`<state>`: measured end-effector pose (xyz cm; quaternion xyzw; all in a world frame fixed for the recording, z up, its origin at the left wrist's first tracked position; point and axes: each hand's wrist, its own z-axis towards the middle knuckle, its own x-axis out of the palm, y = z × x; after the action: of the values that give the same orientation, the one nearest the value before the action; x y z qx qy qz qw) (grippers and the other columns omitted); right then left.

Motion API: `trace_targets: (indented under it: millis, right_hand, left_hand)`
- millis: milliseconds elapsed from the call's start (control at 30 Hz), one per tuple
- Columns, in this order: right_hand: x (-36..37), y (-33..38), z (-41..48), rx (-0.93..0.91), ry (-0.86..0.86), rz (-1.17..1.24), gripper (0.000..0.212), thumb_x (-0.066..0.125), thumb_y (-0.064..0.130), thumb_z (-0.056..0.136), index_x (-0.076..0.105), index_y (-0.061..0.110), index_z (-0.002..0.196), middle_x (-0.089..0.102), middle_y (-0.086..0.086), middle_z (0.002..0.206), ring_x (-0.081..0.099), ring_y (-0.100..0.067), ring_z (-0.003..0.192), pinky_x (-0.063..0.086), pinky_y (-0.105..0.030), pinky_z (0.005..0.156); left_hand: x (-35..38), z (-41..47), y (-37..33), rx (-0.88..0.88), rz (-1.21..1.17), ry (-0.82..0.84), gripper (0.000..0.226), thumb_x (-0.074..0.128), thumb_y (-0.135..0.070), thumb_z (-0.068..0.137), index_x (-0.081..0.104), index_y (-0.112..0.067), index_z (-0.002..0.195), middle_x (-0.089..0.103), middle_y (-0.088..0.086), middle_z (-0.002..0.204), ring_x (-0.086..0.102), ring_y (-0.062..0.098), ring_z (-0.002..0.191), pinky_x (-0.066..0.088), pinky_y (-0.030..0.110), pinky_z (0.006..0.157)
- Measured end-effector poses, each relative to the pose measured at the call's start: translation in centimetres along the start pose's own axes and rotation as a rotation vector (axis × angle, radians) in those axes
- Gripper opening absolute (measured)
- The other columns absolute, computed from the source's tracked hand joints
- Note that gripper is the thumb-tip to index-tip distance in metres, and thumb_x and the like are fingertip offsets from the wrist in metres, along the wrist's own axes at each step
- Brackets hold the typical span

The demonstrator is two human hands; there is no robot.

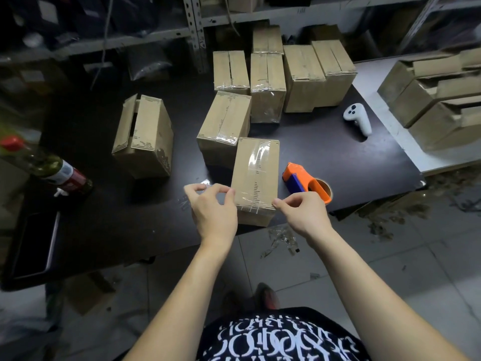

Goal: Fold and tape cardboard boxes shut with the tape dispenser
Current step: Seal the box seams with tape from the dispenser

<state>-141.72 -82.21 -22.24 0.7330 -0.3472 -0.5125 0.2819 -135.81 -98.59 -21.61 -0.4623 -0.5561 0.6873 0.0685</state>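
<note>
A closed cardboard box (256, 175) with clear tape along its top seam stands at the near edge of the dark table (104, 204). My left hand (213, 209) is at its near left corner, pinching a strip of clear tape (205, 184) between thumb and fingers. My right hand (302, 209) pinches the box's near right corner. The orange and blue tape dispenser (307, 182) lies on the table just right of the box, held by neither hand.
Several taped boxes (268, 82) stand behind it. An open-flapped box (144, 136) sits to the left. A white controller (358, 118) lies at the right, a bottle (49, 168) at the left edge. Unfolded boxes (437, 100) are stacked on the white surface.
</note>
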Motion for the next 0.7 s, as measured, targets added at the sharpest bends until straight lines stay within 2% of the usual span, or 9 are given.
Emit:
trace_targets:
  millis: [33, 100, 167, 233, 367, 467, 600, 700]
  right_hand:
    - [-0.1, 0.0, 0.0, 0.003, 0.002, 0.008, 0.021, 0.077, 0.032, 0.091, 0.079, 0.016, 0.077, 0.072, 0.004, 0.072, 0.067, -0.014, 0.075, 0.056, -0.031, 0.070]
    - [-0.1, 0.0, 0.0, 0.004, 0.011, 0.009, 0.022, 0.077, 0.032, 0.091, 0.079, 0.016, 0.077, 0.072, 0.003, 0.073, 0.066, -0.014, 0.075, 0.056, -0.032, 0.071]
    - [-0.1, 0.0, 0.0, 0.011, 0.019, 0.013, 0.023, 0.077, 0.033, 0.091, 0.079, 0.016, 0.076, 0.072, 0.003, 0.073, 0.066, -0.015, 0.075, 0.056, -0.032, 0.070]
    - [-0.2, 0.1, 0.0, 0.015, 0.025, 0.021, 0.023, 0.077, 0.034, 0.091, 0.079, 0.018, 0.075, 0.072, 0.003, 0.072, 0.066, -0.015, 0.075, 0.055, -0.030, 0.065]
    - [-0.2, 0.1, 0.2, 0.007, 0.032, 0.020, 0.022, 0.078, 0.034, 0.090, 0.080, 0.019, 0.073, 0.073, 0.003, 0.071, 0.067, -0.017, 0.076, 0.058, -0.035, 0.070]
    - [-0.1, 0.2, 0.2, 0.013, 0.046, 0.030, 0.022, 0.078, 0.034, 0.090, 0.080, 0.019, 0.074, 0.073, 0.002, 0.073, 0.068, -0.018, 0.077, 0.059, -0.036, 0.072]
    - [-0.2, 0.0, 0.1, 0.052, 0.092, 0.142, 0.020, 0.077, 0.033, 0.091, 0.081, 0.019, 0.078, 0.074, 0.001, 0.076, 0.066, -0.017, 0.080, 0.056, -0.031, 0.070]
    - [-0.4, -0.5, 0.0, 0.131, 0.145, 0.270, 0.019, 0.079, 0.038, 0.089, 0.082, 0.020, 0.084, 0.071, 0.008, 0.071, 0.058, -0.012, 0.072, 0.047, -0.026, 0.061]
  left_hand:
    - [-0.3, 0.1, -0.1, -0.019, 0.029, 0.012, 0.007, 0.074, -0.024, 0.092, 0.074, -0.020, 0.087, 0.044, -0.001, 0.114, 0.052, 0.014, 0.092, 0.046, 0.027, 0.075]
    - [-0.8, 0.2, -0.1, -0.058, 0.090, 0.033, 0.009, 0.074, -0.028, 0.092, 0.075, -0.025, 0.084, 0.056, -0.005, 0.104, 0.052, 0.014, 0.089, 0.041, 0.027, 0.076]
    - [-1.2, 0.7, 0.2, -0.095, 0.079, 0.061, 0.011, 0.074, -0.030, 0.090, 0.078, -0.026, 0.081, 0.067, -0.012, 0.082, 0.061, 0.015, 0.082, 0.046, 0.028, 0.075]
    - [-1.3, 1.2, 0.5, -0.115, 0.010, 0.094, 0.010, 0.076, -0.026, 0.088, 0.080, -0.024, 0.079, 0.067, -0.017, 0.070, 0.067, 0.013, 0.078, 0.052, 0.027, 0.076]
    - [-1.1, 2.0, 0.9, -0.124, -0.062, 0.130, 0.011, 0.078, -0.018, 0.086, 0.080, -0.023, 0.077, 0.071, -0.015, 0.070, 0.067, 0.002, 0.075, 0.052, 0.024, 0.075]
    - [-0.7, 2.1, 1.5, -0.179, -0.193, 0.143, 0.021, 0.079, -0.010, 0.085, 0.077, -0.027, 0.072, 0.072, -0.013, 0.065, 0.069, 0.000, 0.071, 0.054, 0.023, 0.073]
    - [-0.5, 2.5, 2.3, -0.278, -0.325, 0.168, 0.013, 0.080, -0.009, 0.086, 0.080, -0.021, 0.080, 0.077, -0.007, 0.076, 0.073, 0.011, 0.084, 0.057, 0.026, 0.079]
    - [-0.6, 2.7, 2.9, -0.342, -0.413, 0.225, 0.010, 0.079, -0.010, 0.088, 0.081, -0.020, 0.085, 0.078, -0.006, 0.080, 0.071, 0.011, 0.085, 0.052, 0.022, 0.075]
